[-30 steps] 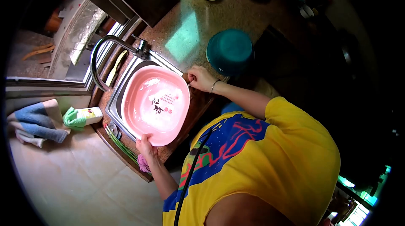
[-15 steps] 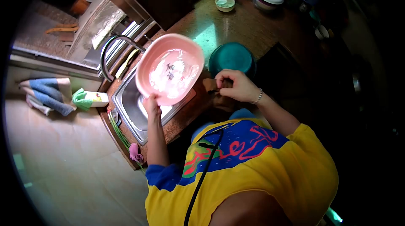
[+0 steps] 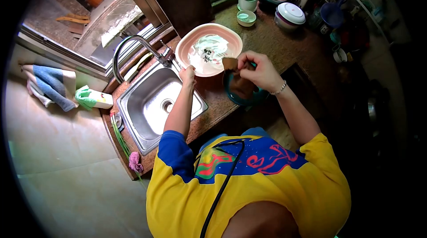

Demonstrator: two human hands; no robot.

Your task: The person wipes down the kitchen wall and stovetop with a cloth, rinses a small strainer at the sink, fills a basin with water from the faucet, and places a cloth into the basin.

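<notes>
My left hand (image 3: 187,75) grips the near rim of a pink basin (image 3: 209,50), which is on the counter behind the sink and has dark print on its bottom. My right hand (image 3: 260,72) pinches a brown cloth-like piece (image 3: 242,86) that hangs down in front of the teal basin (image 3: 232,96). Part of the teal basin is hidden by the brown piece and the hand. The steel sink (image 3: 151,98) lies to the left, with nothing but its drain showing inside.
A curved faucet (image 3: 129,39) arches over the sink. Green stalks (image 3: 121,142) and a pink cloth (image 3: 135,162) lie at the counter's left end. Towels (image 3: 53,88) hang on the wall. A small bowl (image 3: 246,18) and a lidded bowl (image 3: 290,15) stand at the back.
The pink basin has moved out of the sink to the counter behind it, held by my left hand. My right hand has lifted the brown piece to the teal basin.
</notes>
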